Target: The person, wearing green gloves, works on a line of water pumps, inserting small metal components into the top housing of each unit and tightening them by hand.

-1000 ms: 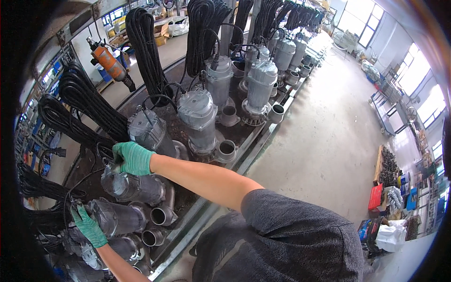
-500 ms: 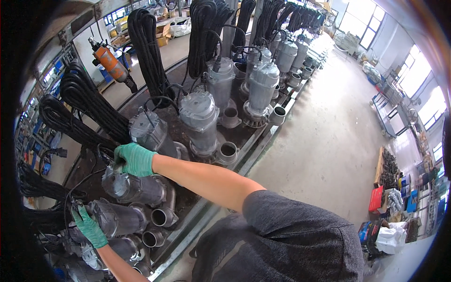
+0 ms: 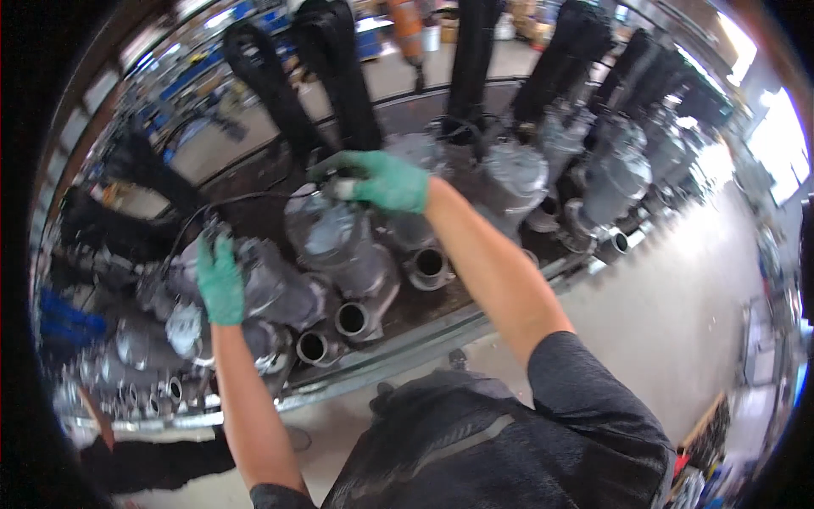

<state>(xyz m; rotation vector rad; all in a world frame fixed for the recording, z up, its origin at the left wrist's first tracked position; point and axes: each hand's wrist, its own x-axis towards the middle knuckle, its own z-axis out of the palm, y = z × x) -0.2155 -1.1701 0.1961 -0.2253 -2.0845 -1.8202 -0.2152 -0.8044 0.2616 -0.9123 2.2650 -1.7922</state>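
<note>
Presently, the work in hand appears to be two-handed handling at the cable ends of grey submersible pumps, which lie or stand in a row along a metal surface [image 3: 462, 325]. The right hand [image 3: 386, 180], in a green glove, is at the top of one pump [image 3: 326, 229], the cable-entry end. Its fingers bend forward over that end, beside a small pale item; motion blur hides their tips, so whether they pinch anything cannot be told. The left hand [image 3: 220, 280], likewise gloved, is upright just beside a neighbouring tilted pump [image 3: 271, 276]. Its fingers point away from the body, near together; contact with the dark parts at their tips is likely but unconfirmed.

A thin black cable [image 3: 254, 198] arcs between the two work points, from near the left fingertips to the pump under the right hand. Thick black cable coils [image 3: 339, 76] hang behind the row, and an orange power tool [image 3: 407, 34] hangs beyond the far edge.

In this inspector's judgement, any move from this position calls for a steady pump top, a clear sight of the cable entry, and slack in the cable so that it does not snag.
</note>
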